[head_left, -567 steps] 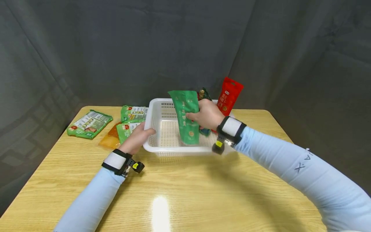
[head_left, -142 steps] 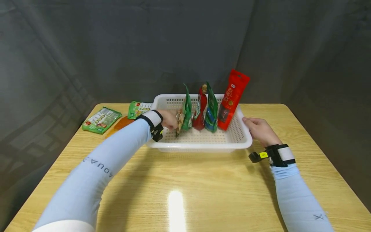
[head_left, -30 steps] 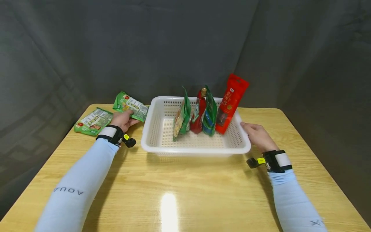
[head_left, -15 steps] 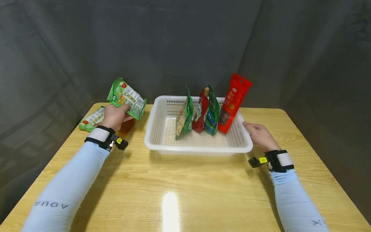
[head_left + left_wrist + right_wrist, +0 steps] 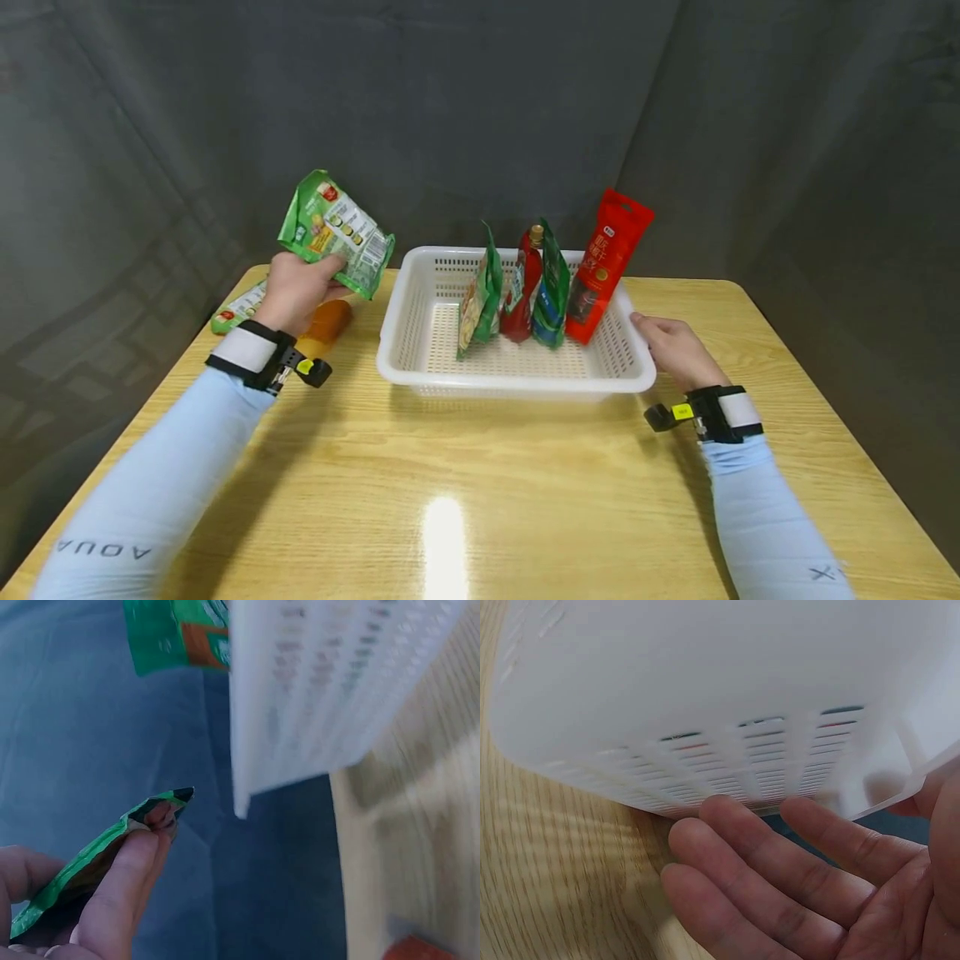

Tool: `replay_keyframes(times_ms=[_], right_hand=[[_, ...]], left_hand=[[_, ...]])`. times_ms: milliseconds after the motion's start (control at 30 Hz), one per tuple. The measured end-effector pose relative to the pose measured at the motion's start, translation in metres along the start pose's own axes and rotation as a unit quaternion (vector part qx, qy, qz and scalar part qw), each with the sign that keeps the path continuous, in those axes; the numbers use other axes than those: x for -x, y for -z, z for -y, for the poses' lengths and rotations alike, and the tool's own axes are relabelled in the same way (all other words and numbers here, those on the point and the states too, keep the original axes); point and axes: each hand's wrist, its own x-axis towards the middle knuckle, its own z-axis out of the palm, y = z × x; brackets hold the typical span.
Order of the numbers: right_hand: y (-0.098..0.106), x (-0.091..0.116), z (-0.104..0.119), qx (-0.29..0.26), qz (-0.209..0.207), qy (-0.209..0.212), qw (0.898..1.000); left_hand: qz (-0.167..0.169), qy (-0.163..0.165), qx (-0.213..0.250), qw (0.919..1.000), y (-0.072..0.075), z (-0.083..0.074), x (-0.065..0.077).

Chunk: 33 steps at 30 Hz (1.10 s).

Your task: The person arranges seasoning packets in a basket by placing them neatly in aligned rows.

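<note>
My left hand (image 5: 296,287) grips a green food packet (image 5: 337,229) with a white label, raised above the table left of the white plastic basket (image 5: 517,385). In the left wrist view the packet (image 5: 90,859) is seen edge-on, between thumb and fingers, apart from the basket. My right hand (image 5: 678,354) holds the basket's right rim, thumb at the rim and fingers along the outer wall. Inside the basket stand a green packet (image 5: 489,292), a red spouted pouch (image 5: 522,292) with a gold cap, a green-and-blue bag (image 5: 551,292) and a leaning red bag (image 5: 606,258).
Another green packet (image 5: 240,308) lies at the table's left, partly hidden by my left hand. An orange packet (image 5: 326,325) lies beside my left wrist. A dark curtain (image 5: 465,125) hangs behind the wooden table (image 5: 525,492).
A green-edged packet now stands at the left of the basket's row, where my left hand was earlier. Since then that hand has lifted another green packet off the table. My right hand stays at the rim.
</note>
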Motion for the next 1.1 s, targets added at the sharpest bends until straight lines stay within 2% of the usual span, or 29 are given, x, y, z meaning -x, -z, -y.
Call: replay_keyframes(times_ms=[200, 300, 467, 700, 900, 1100], right_hand=[[0.000, 0.001, 0.002, 0.002, 0.002, 0.003, 1.000], [0.000, 0.001, 0.003, 0.003, 0.002, 0.004, 1.000], [0.000, 0.002, 0.005, 0.000, -0.003, 0.008, 1.000], [0.001, 0.004, 0.003, 0.003, -0.002, 0.001, 1.000], [0.000, 0.005, 0.005, 0.007, -0.002, 0.001, 1.000], [0.001, 0.004, 0.004, 0.005, -0.003, 0.002, 1.000]], left_hand=[[0.039, -0.012, 0.023, 0.9989, -0.014, -0.013, 0.010], [0.057, -0.016, 0.018, 0.9980, -0.020, -0.016, 0.013], [0.079, -0.021, -0.004, 0.9966, -0.031, -0.020, 0.015], [0.097, 0.011, -0.030, 0.9948, -0.045, -0.018, 0.015], [0.112, 0.020, -0.055, 0.9920, -0.056, -0.015, 0.014], [0.137, 0.025, -0.113, 0.9838, -0.070, -0.016, 0.013]])
